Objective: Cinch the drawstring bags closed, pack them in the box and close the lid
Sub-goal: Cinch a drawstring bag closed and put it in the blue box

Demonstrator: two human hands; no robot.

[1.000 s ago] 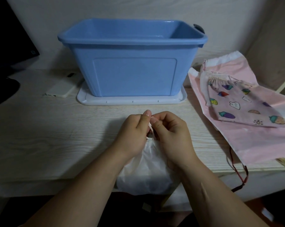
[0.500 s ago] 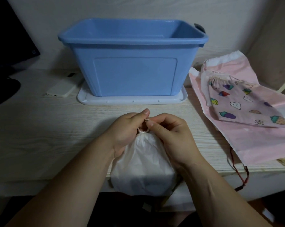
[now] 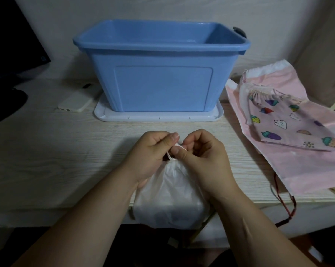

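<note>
Head view: in front of the blue box (image 3: 162, 89), left hand (image 3: 149, 153) and right hand (image 3: 203, 157) pinch the drawstring (image 3: 169, 156) of the white bag (image 3: 170, 195) between curled fingers (image 3: 173, 137); pull both ends evenly, closing the neck fully.

Blue box (image 3: 162, 87) on white lid (image 3: 159, 118), white bag (image 3: 172, 195), pink bag (image 3: 305, 162) — lilac fruit-print bag (image 3: 290, 124)
</note>
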